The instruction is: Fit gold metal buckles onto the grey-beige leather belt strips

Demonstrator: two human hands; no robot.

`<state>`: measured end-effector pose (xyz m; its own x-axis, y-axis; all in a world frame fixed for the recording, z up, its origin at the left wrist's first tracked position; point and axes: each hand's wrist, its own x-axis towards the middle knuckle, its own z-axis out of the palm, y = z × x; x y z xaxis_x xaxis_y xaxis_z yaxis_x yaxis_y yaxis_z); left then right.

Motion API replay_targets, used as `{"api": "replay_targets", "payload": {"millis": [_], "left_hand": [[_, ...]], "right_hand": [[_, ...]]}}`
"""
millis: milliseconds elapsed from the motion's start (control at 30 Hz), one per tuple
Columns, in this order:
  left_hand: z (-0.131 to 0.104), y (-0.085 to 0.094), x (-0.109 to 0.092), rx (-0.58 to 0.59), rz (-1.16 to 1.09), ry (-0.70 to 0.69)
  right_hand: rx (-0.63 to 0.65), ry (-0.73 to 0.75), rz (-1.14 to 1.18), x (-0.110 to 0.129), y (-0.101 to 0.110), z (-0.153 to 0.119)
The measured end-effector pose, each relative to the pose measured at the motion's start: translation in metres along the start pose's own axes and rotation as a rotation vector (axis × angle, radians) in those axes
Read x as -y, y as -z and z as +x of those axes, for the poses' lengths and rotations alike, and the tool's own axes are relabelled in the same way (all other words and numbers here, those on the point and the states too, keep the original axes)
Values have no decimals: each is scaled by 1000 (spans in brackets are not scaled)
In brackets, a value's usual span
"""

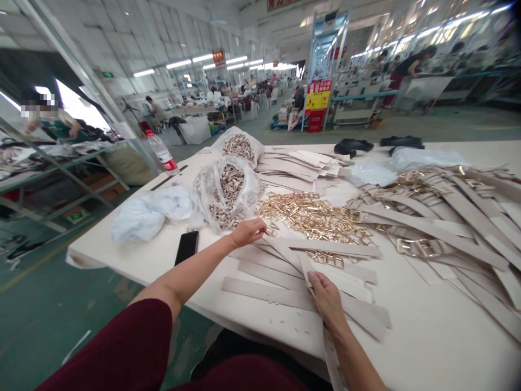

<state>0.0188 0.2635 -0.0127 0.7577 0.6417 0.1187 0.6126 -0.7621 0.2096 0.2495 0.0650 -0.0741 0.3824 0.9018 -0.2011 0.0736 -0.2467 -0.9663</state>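
Hands working beige straps beside a heap of gold buckles

The right hand (328,297) is pressing down on a beige strap (280,293) near the table (427,347) edge, fingers curled over its end — a firm pin there is probably keeping it from sliding off the near edge. Farther out, the left hand (247,232) is reaching, fingers loosely bent, touching the strap ends just short of the gold buckles (313,217); whether it is pinching anything I cannot tell. Left of it a phone (186,247) is lying, bagged fittings (226,193) just beyond. Right of the right hand, bare tabletop is leaving room.
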Motion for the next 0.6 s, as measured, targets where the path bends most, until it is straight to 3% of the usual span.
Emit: {"api": "replay_targets", "payload": {"millis": [100, 233, 300, 433, 600], "left_hand": [[-41, -22, -13, 32, -120, -82], [-71, -35, -17, -134, -223, 170], [-76, -34, -20, -165, -273, 307], [-72, -31, -29, -5, -264, 471], [-60, -39, -38, 27, -230, 581]], "right_hand": [[15, -45, 18, 0, -1, -4], [36, -111, 53, -2, -2, -7], [37, -140, 68, -3, -3, -8], [30, -172, 73, -2, -4, -11], [34, -138, 52, -1, -5, -15]]}}
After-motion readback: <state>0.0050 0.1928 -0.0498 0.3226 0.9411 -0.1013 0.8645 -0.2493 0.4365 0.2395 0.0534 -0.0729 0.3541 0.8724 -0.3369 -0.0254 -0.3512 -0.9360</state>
